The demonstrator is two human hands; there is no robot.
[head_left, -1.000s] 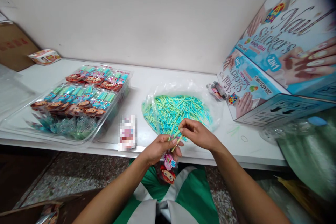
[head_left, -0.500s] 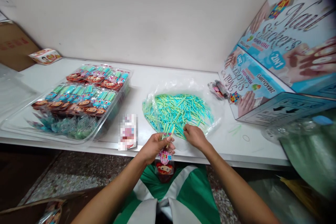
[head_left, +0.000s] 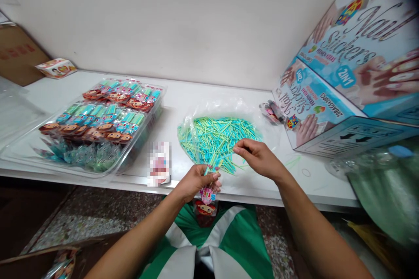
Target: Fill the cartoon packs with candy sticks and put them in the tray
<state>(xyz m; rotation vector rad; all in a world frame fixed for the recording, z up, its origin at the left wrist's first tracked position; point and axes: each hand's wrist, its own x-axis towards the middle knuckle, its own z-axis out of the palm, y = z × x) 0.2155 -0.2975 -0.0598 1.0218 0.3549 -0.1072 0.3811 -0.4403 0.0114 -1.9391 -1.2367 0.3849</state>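
Observation:
My left hand [head_left: 200,182] is closed around a small printed plastic packet [head_left: 207,196] at the table's front edge. Green and yellowish thin sticks poke out of the packet's upper end. The packet's lower part, with a cartoon face, hangs below my fingers. My right hand [head_left: 257,157] is in a pinch at the front right of the stick pile, with what looks like a thin blue stick at its fingertips. A heap of thin green and blue sticks [head_left: 222,137] lies on a spread clear plastic bag [head_left: 225,107] beyond both hands.
A clear plastic tray [head_left: 113,172] with rows of filled packets [head_left: 98,124] stands to the left. Beside it lies a small blurred card [head_left: 159,165]. Large Nail Stickers boxes [head_left: 347,56] rise at the right. Near them are a dark packet [head_left: 271,112] and a clear bottle [head_left: 360,161].
My right hand has moved from the front edge of the heap to the right and turned inward, fingers pinched. My left hand has shifted slightly right, still with the packet.

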